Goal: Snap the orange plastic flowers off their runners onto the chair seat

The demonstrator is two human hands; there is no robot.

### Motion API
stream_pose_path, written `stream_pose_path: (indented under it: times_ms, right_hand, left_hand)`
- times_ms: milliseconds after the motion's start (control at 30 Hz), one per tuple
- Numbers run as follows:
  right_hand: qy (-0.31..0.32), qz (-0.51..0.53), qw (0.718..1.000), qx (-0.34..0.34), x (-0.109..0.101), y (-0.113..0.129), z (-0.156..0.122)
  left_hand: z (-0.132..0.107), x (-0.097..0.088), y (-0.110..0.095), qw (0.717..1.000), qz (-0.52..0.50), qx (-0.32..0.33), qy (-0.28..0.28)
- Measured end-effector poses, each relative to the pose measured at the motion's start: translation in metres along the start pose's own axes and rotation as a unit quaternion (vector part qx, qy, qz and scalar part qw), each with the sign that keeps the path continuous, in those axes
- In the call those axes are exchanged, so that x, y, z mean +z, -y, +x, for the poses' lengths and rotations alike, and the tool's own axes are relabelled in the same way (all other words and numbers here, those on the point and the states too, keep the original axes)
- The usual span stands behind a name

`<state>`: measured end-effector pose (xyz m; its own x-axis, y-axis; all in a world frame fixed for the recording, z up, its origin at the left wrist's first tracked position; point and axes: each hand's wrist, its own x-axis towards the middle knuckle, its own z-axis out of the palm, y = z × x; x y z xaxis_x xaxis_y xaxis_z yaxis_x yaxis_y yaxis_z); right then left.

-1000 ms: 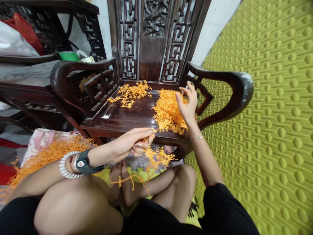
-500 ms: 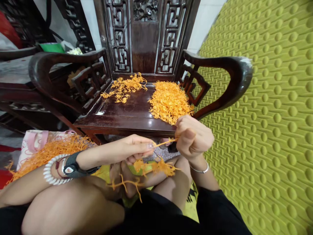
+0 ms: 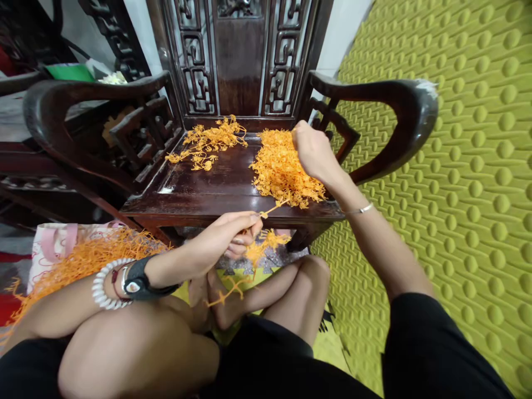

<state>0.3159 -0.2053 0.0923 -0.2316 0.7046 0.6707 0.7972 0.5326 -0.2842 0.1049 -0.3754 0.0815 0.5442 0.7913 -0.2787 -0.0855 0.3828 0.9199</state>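
Strand, orange, sits pinched in my left hand; my right hand has moved to the orange pile, curled, contents hidden, leaving only the left visibly holding.

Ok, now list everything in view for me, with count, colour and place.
Armchair: one, dark brown, centre.
Large heap: one, orange, seat's right side.
Small bunch: one, orange, seat's rear left.
Held strands: count unclear, orange, lower centre.
Loose pile: one, orange, lower left.
Bag: one, white and pink, lower left.
Textured mat: one, yellow-green, right.
Green object: one, green, upper left.
Wall: one, pale, behind the chair.
Coiled bracelet: one, white, left wrist.
Wrist strap: one, dark grey, left wrist.
Bangle: one, silver, right wrist.
Legs: two, bare, bottom.
Hands: two, bare; left hand gripping the strands, right hand at the large heap.
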Motion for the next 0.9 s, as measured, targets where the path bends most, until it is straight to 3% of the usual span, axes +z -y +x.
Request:
stream_pose_path:
  times_ms: [133, 233, 300, 367, 433, 500, 600, 767, 833, 900]
  right_hand:
    - [0.116, -0.136, 0.982, 0.058, 0.040, -0.027, 0.005]
    - [0.162, -0.122, 0.973, 0.106, 0.054, -0.046, 0.000]
    - [0.126, -0.081, 0.980, 0.128, 0.055, -0.047, -0.006]
    - [0.027, -0.039, 0.990, 0.132, 0.050, -0.037, -0.014]
    - [-0.071, 0.035, 0.991, 0.105, 0.039, -0.016, -0.024]
    - [-0.098, 0.163, 0.980, 0.060, 0.025, 0.010, -0.038]
    - [-0.010, 0.368, 0.930, 0.003, 0.003, 0.046, -0.065]
    - [0.204, 0.562, 0.801, -0.026, -0.016, 0.075, -0.112]
    - [0.242, 0.576, 0.780, 0.009, -0.018, 0.082, -0.125]
    - [0.268, 0.552, 0.788, 0.044, -0.019, 0.088, -0.134]
  left_hand:
    - [0.001, 0.001, -0.001, 0.998, 0.025, 0.053, 0.014]
    - [-0.001, -0.004, -0.003, 0.992, 0.070, 0.107, -0.008]
    - [-0.002, -0.008, -0.004, 0.985, 0.091, 0.144, -0.027]
    - [-0.001, -0.010, -0.005, 0.978, 0.107, 0.172, -0.047]
    - [0.001, -0.010, -0.005, 0.973, 0.120, 0.188, -0.059]
    - [0.003, -0.009, -0.003, 0.970, 0.133, 0.193, -0.060]
    - [0.005, -0.008, -0.002, 0.966, 0.152, 0.200, -0.064]
    - [0.004, -0.009, -0.002, 0.964, 0.153, 0.205, -0.070]
    - [0.003, -0.010, -0.004, 0.966, 0.141, 0.204, -0.074]
    - [0.002, -0.011, -0.005, 0.965, 0.134, 0.207, -0.087]
